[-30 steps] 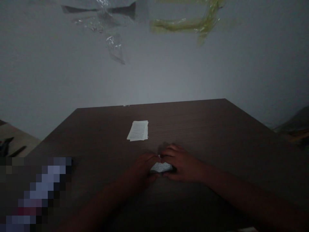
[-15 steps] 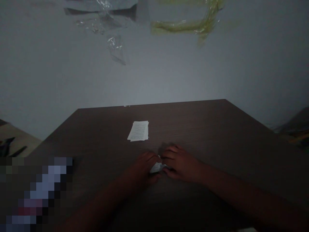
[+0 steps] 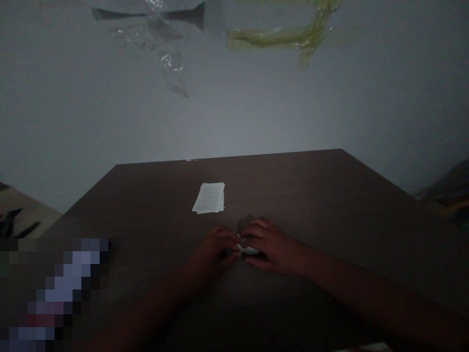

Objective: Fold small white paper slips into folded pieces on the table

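Close together over the near middle of the table, my left hand (image 3: pixel 217 247) and my right hand (image 3: pixel 269 246) both grip a small crumpled piece of paper (image 3: pixel 249 250). The fingers of each hand curl around it, so only a pale strip shows between them. Its exact shape is hidden by the fingers and the dim light. Beyond my hands, slightly to the left, lies a small stack of printed paper sheets (image 3: pixel 209 198), flat and a little uneven at the edges.
The brown wooden table (image 3: pixel 278 186) ends against a grey wall (image 3: pixel 256 107) carrying clear and yellow tape (image 3: pixel 271 38). A small white scrap (image 3: pixel 191 160) lies at the table's back edge. A blurred-out long object (image 3: pixel 69 278) is at the left. Dark items (image 3: pixel 10 222) lie beyond the left edge.
My left hand has shifted slightly left, its fingers closing nearer the right hand's fingertips. Less printed paper shows at the left hand; a crumpled pale fold now shows by the right.
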`<act>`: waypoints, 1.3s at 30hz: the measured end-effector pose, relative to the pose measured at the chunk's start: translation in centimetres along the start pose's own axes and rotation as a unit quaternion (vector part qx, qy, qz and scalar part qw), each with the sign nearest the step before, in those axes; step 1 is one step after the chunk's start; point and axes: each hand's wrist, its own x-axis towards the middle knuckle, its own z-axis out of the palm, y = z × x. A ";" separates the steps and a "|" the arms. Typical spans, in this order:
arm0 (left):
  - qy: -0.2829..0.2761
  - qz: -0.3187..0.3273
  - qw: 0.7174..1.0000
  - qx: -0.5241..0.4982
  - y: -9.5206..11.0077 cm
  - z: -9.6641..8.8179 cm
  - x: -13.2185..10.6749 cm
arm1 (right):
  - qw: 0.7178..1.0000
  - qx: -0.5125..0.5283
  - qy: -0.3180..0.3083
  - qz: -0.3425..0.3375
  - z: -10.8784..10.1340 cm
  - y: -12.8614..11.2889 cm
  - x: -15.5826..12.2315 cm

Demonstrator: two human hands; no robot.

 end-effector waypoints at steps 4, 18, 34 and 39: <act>-0.023 0.003 1.000 -0.008 -0.5 -0.5 -0.2 | 1.000 -0.017 0.007 -0.007 0.1 0.2 0.0; -0.085 0.004 0.996 0.005 -0.2 -2.5 -0.7 | 0.999 -0.043 -0.001 0.001 0.6 -0.4 0.1; -0.031 -0.030 0.999 0.029 0.6 -1.3 -0.4 | 0.991 0.091 -0.005 0.099 -1.1 0.2 0.3; -0.023 -0.046 0.998 0.040 1.3 -1.2 -0.3 | 0.991 0.063 0.009 0.120 -1.2 0.4 0.2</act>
